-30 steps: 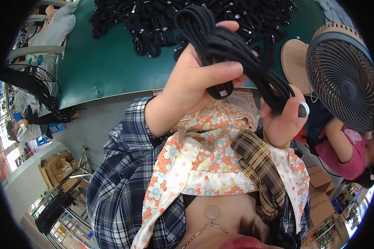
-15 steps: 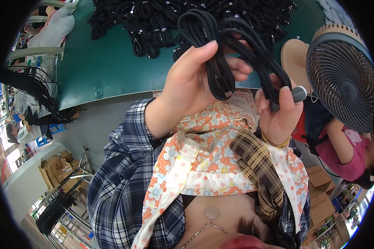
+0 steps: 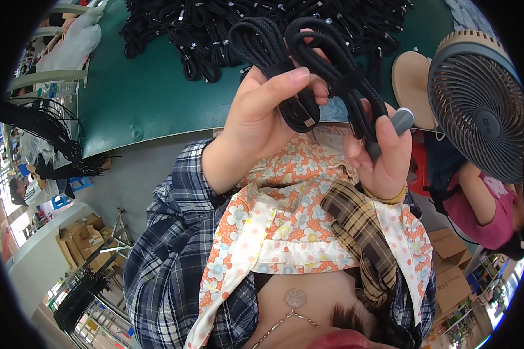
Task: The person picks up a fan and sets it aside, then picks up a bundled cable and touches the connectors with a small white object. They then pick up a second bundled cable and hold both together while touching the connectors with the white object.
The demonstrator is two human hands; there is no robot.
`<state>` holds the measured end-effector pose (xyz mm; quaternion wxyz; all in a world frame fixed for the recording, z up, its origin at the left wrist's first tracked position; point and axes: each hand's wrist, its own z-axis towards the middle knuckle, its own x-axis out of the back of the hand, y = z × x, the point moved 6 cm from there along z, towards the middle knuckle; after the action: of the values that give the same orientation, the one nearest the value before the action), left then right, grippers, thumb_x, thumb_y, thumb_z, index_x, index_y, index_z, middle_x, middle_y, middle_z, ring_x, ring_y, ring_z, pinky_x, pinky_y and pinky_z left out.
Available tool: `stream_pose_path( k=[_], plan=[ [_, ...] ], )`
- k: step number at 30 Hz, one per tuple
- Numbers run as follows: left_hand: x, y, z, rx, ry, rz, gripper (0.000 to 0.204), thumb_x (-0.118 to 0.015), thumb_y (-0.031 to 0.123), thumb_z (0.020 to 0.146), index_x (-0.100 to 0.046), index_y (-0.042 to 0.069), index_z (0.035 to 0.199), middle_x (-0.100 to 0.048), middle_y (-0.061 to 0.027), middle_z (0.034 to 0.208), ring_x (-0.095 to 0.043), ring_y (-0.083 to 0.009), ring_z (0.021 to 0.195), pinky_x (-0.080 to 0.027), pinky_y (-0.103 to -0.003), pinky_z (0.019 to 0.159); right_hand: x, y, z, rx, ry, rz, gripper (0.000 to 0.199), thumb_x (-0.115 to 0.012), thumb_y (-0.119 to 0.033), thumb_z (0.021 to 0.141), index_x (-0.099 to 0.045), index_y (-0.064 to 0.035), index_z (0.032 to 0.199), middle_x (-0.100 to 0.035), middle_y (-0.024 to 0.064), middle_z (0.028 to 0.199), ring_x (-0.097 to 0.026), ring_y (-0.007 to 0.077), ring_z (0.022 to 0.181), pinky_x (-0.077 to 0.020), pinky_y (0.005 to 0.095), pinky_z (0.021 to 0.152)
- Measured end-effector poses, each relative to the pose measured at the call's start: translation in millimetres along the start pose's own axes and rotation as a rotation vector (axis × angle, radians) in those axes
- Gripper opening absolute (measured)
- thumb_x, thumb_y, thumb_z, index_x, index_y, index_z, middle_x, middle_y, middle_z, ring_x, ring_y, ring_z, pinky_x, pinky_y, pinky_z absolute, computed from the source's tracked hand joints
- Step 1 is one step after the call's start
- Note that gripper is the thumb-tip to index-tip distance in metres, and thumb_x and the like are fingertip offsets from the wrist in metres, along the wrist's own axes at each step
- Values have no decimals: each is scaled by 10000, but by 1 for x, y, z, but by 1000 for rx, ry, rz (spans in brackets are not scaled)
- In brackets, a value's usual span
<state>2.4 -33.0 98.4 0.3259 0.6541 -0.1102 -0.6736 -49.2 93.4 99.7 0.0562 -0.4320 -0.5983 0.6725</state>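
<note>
My left hand grips a looped black braided cable near its black plug end, raised over the edge of the green table. My right hand pinches the other strand of the same cable and also holds a small grey cylindrical piece. The loops arch above both hands. A large pile of similar black cables lies on the table behind them.
A round grey desk fan stands at the right beside a tan round pad. A person in a pink top sits below the fan. Cardboard boxes are on the floor at right, and bundles of black cables hang at left.
Both hands have lifted the cable a little and pulled its loops apart; my left hand's fingers have shifted down onto the plug end, and the grey piece now shows in my right hand.
</note>
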Motion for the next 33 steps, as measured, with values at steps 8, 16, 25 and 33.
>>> stream_pose_path(
  k=[8, 16, 25, 33],
  plan=[
    [-2, -1, -3, 56, 166, -216, 339, -438, 125, 784, -409, -4, 1097, -435, -117, 1100, -515, -206, 897, -433, -324, 774, -2, 0, 5, 9, 33, -10, 352, -392, -225, 852, -405, 48, 1073, -523, 95, 592, -310, 39, 331, -286, 166, 339],
    [-11, -14, -3, 128, -42, -47, 351, -363, 221, 831, -404, 58, 1140, -409, -113, 1173, -353, -254, 1132, -328, -398, 922, -5, 7, 2, -12, 126, -193, 367, -520, -124, 799, -411, 43, 1108, -550, 74, 735, -407, 32, 451, -310, 156, 389],
    [1, -12, 0, 86, 164, -85, 392, -281, 308, 885, -355, 46, 1168, -437, -97, 1096, -390, -239, 1089, -350, -373, 904, -19, -16, -4, 500, -150, -729, 493, -714, -93, 611, -487, 12, 1035, -485, 32, 667, -453, 76, 510, -345, 188, 418],
    [-1, -12, -1, 79, 231, 3, 380, -292, 299, 887, -354, 42, 1160, -436, -102, 1083, -416, -216, 1064, -394, -335, 858, -30, -13, -3, 673, -144, -1009, 497, -721, -26, 563, -514, -16, 1015, -451, 31, 673, -404, 90, 523, -330, 191, 449]
  ],
)
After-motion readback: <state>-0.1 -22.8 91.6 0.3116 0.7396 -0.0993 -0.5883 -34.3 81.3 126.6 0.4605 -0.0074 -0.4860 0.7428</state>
